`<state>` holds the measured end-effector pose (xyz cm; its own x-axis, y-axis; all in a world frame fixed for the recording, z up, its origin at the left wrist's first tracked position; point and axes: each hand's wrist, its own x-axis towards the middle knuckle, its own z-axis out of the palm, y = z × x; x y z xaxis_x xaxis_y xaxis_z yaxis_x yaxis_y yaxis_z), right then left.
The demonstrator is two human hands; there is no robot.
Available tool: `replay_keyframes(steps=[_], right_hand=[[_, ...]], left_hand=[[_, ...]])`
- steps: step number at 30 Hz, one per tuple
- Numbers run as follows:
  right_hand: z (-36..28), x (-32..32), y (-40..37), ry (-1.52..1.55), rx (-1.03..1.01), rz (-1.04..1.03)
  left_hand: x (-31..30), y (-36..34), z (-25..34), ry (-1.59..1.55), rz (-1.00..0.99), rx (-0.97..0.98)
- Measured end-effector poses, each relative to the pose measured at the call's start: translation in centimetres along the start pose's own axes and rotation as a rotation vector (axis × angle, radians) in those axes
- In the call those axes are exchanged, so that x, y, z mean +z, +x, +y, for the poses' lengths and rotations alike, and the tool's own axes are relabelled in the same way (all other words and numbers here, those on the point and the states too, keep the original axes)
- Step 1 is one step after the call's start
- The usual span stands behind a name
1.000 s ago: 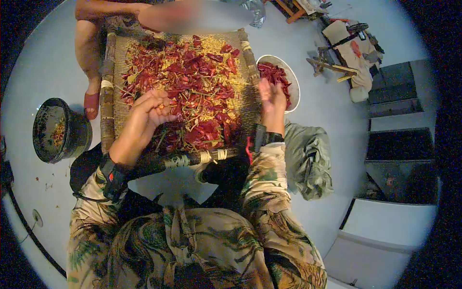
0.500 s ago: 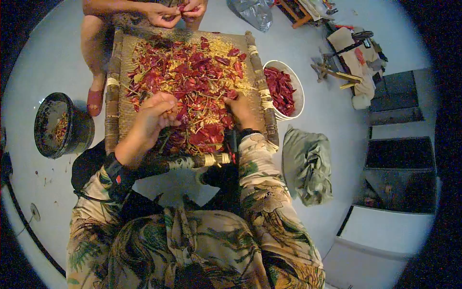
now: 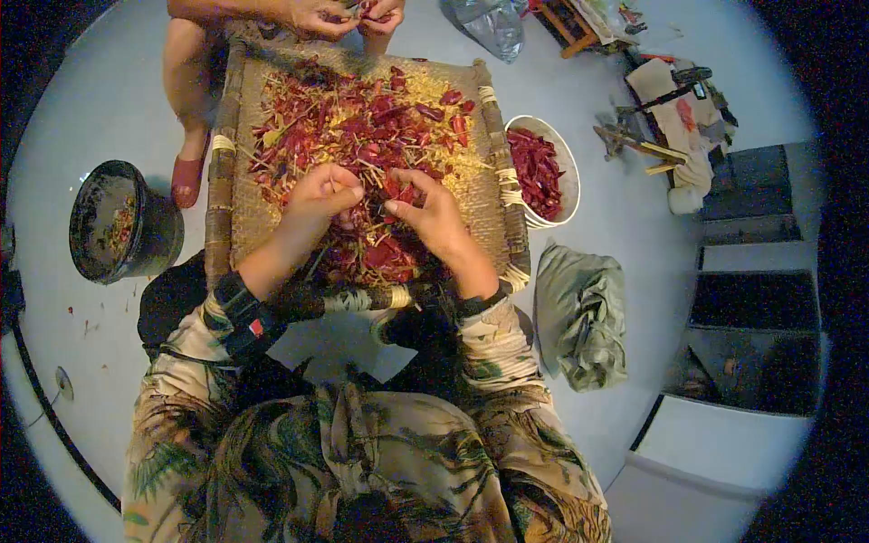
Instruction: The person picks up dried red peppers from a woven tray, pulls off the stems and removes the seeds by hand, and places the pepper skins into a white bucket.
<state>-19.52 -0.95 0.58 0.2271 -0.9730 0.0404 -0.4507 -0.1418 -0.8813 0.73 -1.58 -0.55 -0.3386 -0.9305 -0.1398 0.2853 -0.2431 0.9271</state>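
Note:
Dried red chilies (image 3: 385,258), mixed with stems and yellow seeds (image 3: 412,80), cover a woven tray with a wooden frame (image 3: 219,190). Above the middle of this pile my two hands are close together. My right hand (image 3: 433,217) pinches a dried red chili (image 3: 395,188) between thumb and fingers. To its left, my left hand (image 3: 319,201) is closed in a pinch. Whatever lies between its fingertips is too small to make out.
Another person's hands (image 3: 348,18) work at the tray's far edge. A white bucket (image 3: 574,185) of red chilies stands right, a black tub (image 3: 158,235) left. A greenish sack (image 3: 579,317) lies on the floor, and a plastic bag (image 3: 489,27) sits at the back.
My right hand has come from the tray's right side to the middle, lifting a chili. My left hand has shifted slightly right, toward it. The view has moved a little.

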Motion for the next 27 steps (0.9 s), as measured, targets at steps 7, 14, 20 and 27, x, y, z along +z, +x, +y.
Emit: replay_keyframes(steps=[7, 14, 20, 27], right_hand=[[-1.2, 0.7, -0.8, -0.132, -0.063, -0.032], [-1.8, 0.9, -0.6, -0.012, -0.126, 0.061], [-3.0, 1.7, -0.6, 0.024, -0.071, -0.011], [-3.4, 2.3, -0.9, 0.047, -0.063, -0.074]], left_hand=[[1.0, -0.1, 0.3, 0.128, 0.023, 0.124], [0.9, -0.2, 0.5, 0.26, 0.052, 0.237], [1.1, -0.7, 1.0, 0.402, 0.068, 0.299], [1.3, -1.4, 2.2, 0.596, 0.096, 0.497]])
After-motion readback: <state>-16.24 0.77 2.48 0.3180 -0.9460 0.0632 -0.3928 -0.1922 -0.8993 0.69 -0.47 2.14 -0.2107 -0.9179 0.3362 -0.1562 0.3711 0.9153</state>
